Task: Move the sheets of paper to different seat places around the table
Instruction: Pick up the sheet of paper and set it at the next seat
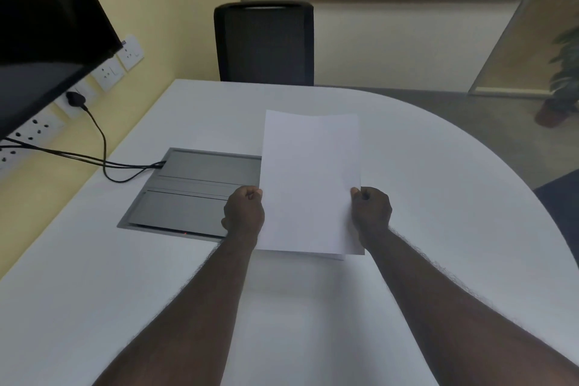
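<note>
A white sheet of paper (310, 178) is held above the white table (438, 197), near its middle, long side pointing away from me. My left hand (244, 213) pinches its left edge and my right hand (371, 211) pinches its right edge, both fists closed on it. A second sheet's corner seems to peek out under the lower right edge; I cannot tell how many sheets are held. A black office chair (264, 44) stands at the far side of the table.
A grey cable box lid (188, 191) is set into the table left of the paper, with black cables (100, 147) running to wall sockets (109, 72). A dark screen (40, 25) hangs at the left. A potted plant (560, 84) stands far right.
</note>
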